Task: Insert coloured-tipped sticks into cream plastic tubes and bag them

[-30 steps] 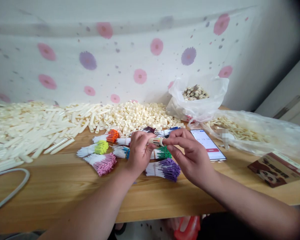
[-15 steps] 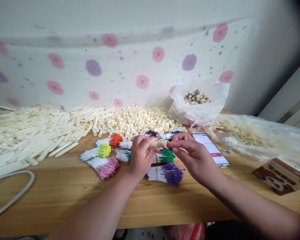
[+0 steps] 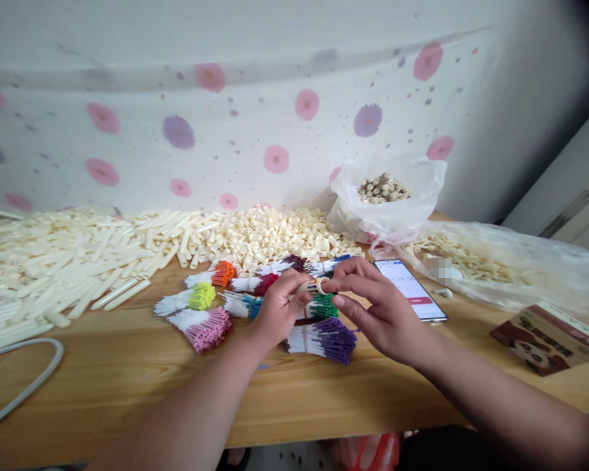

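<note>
My left hand (image 3: 281,306) is closed round a short cream slotted pen barrel (image 3: 310,286), with coloured bits showing in its slots and its open end turned to the right. At that open end are the bent fingers of my right hand (image 3: 373,302); the index fingertip touches the rim, and whatever lies between finger and thumb is too small to make out. Bundles of white-stemmed pen refills with coloured ends lie beneath and around my hands: purple (image 3: 322,340), pink (image 3: 201,327), yellow (image 3: 186,299), orange (image 3: 211,273), blue (image 3: 244,305) and green (image 3: 324,306), with red and dark ones behind.
Cream pen tubes (image 3: 103,261) and slotted barrels (image 3: 275,235) are heaped along the back. A white plastic bag (image 3: 387,219) of assembled parts, a clear bag of cream pieces (image 3: 476,261), a phone (image 3: 410,291) and a panda-print box (image 3: 544,337) stand right. A white cable (image 3: 44,376) curves at left.
The barrel in my left hand has turned so its open end faces me more. My right fingers have shifted slightly left and down at its rim.
</note>
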Demonstrator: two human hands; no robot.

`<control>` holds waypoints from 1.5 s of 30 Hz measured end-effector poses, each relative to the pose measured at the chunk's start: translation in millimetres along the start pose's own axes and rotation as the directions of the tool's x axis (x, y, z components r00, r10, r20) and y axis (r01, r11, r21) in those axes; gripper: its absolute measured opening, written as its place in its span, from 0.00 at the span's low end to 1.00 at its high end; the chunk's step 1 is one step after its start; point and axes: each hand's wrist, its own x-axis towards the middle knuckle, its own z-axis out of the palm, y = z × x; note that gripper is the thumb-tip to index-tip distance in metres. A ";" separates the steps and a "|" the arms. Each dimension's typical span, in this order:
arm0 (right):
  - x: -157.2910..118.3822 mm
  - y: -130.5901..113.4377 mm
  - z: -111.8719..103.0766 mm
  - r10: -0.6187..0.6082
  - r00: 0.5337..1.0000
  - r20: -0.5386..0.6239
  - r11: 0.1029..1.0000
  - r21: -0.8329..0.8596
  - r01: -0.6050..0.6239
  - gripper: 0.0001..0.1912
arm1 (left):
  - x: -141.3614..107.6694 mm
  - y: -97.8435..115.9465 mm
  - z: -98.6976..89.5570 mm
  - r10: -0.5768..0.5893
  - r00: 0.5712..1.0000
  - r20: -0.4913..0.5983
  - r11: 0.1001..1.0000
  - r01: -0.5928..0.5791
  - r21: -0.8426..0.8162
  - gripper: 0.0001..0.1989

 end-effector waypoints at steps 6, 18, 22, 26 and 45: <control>-1.2 -3.9 -8.1 -0.128 0.990 0.062 0.949 -0.282 0.140 0.11 | -1.4 0.0 1.0 -0.095 0.989 0.111 0.980 0.112 -0.163 0.21; 0.1 2.5 -16.6 -0.119 0.992 0.049 0.974 -0.186 0.126 0.11 | -2.4 -20.2 1.8 -0.210 0.966 0.152 0.963 0.231 -0.140 0.22; -18.3 36.2 -59.2 0.113 0.986 -0.125 0.840 -0.518 -0.162 0.13 | -1.9 -14.0 5.1 -0.256 0.962 0.092 0.926 0.271 -0.261 0.23; -49.1 77.2 -99.0 0.700 0.703 -0.125 0.278 -0.859 -0.430 0.14 | -2.2 -9.1 7.7 -0.248 0.960 0.128 0.901 0.277 -0.334 0.25; -8.6 159.3 -115.5 0.827 0.528 -0.193 0.086 -0.884 -0.459 0.16 | 3.0 0.9 4.9 -0.292 0.956 0.040 0.951 0.294 -0.096 0.13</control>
